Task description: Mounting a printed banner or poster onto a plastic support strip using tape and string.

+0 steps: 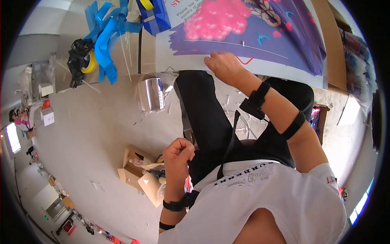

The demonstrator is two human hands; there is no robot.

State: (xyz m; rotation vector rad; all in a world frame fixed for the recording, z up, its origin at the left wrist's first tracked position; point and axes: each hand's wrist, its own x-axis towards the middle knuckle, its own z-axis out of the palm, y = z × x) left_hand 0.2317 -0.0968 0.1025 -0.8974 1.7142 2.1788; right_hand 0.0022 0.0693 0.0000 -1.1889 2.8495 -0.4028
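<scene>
My right hand (224, 65) is over the near edge of the worktable, its fingers curled; whether it holds something thin cannot be told. Just beyond it, a thin white stick (265, 51) with a small white piece on it lies across a purple printed sheet (195, 48) showing pink balloons. Lower and to the left, my left hand (179, 151) is raised beside my thigh, apart from the table, fingers folded in and thumb against them, with nothing visible in it. Both forearms wear black straps, and a dark device is on the right wrist.
Blue strips (105, 48), a yellow tape roll (90, 62), black plastic (77, 58) and a blue tape dispenser (154, 18) lie at the table's left. Below stand a small open box (151, 94) and an open cardboard box (129, 177) with items. Cardboard (335, 55) borders the right. People are far left.
</scene>
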